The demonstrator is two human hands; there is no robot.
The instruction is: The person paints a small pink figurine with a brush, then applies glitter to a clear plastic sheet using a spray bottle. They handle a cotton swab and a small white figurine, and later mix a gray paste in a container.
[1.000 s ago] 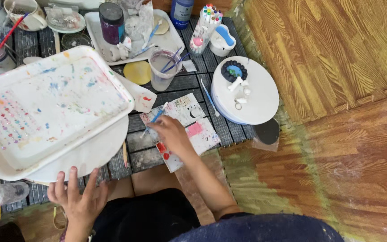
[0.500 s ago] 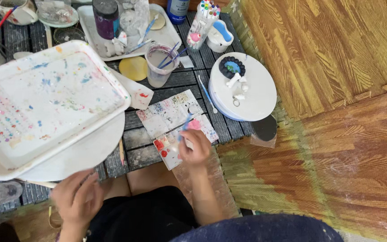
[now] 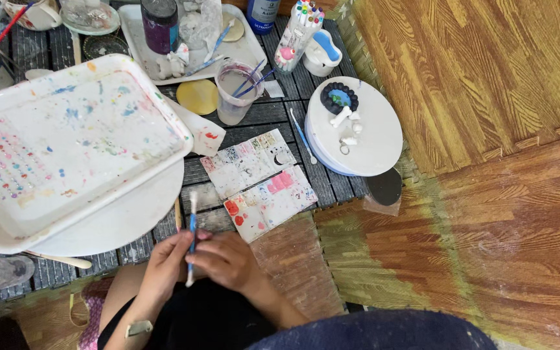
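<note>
Both my hands meet over my lap at the near edge of the dark slatted table [image 3: 273, 116]. My right hand [image 3: 227, 259] and my left hand [image 3: 166, 260] together grip a thin blue-handled paintbrush [image 3: 192, 227], held nearly upright with its pale tip toward the table. Just beyond the brush lies a flat white paint palette [image 3: 259, 181] with pink and red dabs. A big white tray [image 3: 66, 142] speckled with paint sits to the left on a white round plate.
A round white turntable [image 3: 371, 139] carries small clay pieces at the right. A cup of cloudy water [image 3: 234, 91] holds brushes; a marker holder [image 3: 296, 32], a purple jar [image 3: 159, 26] and a back tray stand beyond. Another brush [image 3: 303, 136] lies loose. Wood-pattern floor mats spread right.
My right hand has drawn back from the palette to my lap with the brush. My left hand has come up from the left and joined it on the brush.
</note>
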